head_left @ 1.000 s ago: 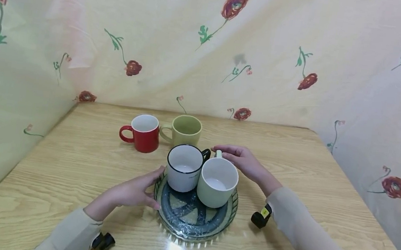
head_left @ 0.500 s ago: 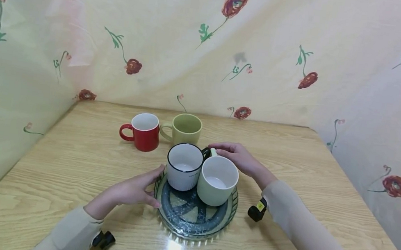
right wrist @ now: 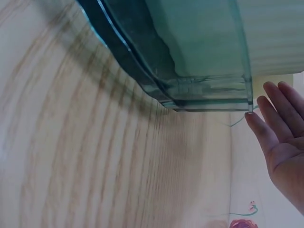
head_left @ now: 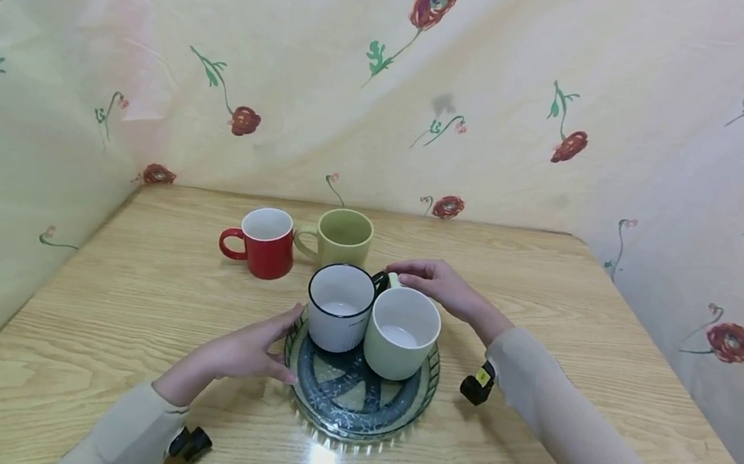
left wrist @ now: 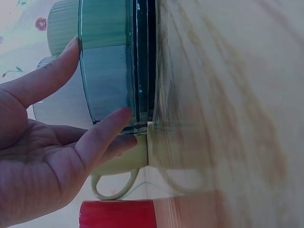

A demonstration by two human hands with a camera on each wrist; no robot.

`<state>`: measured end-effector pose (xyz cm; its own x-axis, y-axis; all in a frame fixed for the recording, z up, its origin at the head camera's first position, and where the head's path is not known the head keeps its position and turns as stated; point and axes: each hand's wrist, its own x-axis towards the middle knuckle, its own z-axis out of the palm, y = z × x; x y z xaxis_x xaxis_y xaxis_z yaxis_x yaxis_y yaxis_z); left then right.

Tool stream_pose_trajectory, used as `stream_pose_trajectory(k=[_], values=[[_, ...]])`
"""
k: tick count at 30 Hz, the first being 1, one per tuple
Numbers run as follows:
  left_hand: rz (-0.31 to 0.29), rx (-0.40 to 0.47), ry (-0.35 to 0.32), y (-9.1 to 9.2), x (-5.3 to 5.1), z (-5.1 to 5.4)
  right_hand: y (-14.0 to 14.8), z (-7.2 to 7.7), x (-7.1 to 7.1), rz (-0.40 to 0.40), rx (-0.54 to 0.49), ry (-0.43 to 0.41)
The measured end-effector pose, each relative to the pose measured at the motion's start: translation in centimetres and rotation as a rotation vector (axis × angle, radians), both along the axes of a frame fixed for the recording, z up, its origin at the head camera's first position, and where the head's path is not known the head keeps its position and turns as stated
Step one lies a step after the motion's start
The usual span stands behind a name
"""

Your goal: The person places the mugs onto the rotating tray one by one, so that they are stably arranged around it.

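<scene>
A round, patterned glass dish (head_left: 351,417) with tall clear sides holds two upright mugs. One is a white mug (head_left: 336,327) with a black rim; beside it on the right stands a pale green mug (head_left: 397,353). Their handles meet at the back. My left hand (head_left: 248,352) rests on the dish's left side; in the left wrist view its thumb (left wrist: 52,76) and fingers are spread along the glass. My right hand (head_left: 438,282) reaches behind the pale green mug and touches its handle. In the right wrist view its visible fingers (right wrist: 280,114) are fairly straight.
Behind the dish stand a red mug (head_left: 272,257) and an olive-green mug (head_left: 347,238), side by side on the wooden table (head_left: 128,311). A flower-printed cloth (head_left: 335,67) hangs around the back and sides.
The pale green mug's handle has turned left towards the black handle, with my right hand moving slightly left along with it. My left hand has stayed at the dish.
</scene>
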<state>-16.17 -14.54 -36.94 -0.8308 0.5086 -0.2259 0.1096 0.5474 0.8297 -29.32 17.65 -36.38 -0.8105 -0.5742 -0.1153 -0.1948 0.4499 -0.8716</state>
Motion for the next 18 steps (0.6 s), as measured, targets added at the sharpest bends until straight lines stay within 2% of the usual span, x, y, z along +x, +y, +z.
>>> stream_pose_trajectory(k=[4, 9, 12, 18], values=[[0.002, -0.011, 0.006, -0.1, 0.0, 0.1, -0.1, 0.3, 0.1, -0.009, 0.014, 0.004], [0.002, -0.006, 0.006, -0.2, 0.0, 0.1, 0.3, 0.2, 0.1, -0.001, -0.051, -0.015], [0.001, 0.001, 0.004, -0.1, 0.0, 0.2, 1.1, 0.0, 0.2, 0.002, -0.075, -0.018], [0.011, -0.001, -0.004, 0.0, 0.1, 0.3, 3.3, -0.1, 1.0, 0.042, -0.048, 0.002]])
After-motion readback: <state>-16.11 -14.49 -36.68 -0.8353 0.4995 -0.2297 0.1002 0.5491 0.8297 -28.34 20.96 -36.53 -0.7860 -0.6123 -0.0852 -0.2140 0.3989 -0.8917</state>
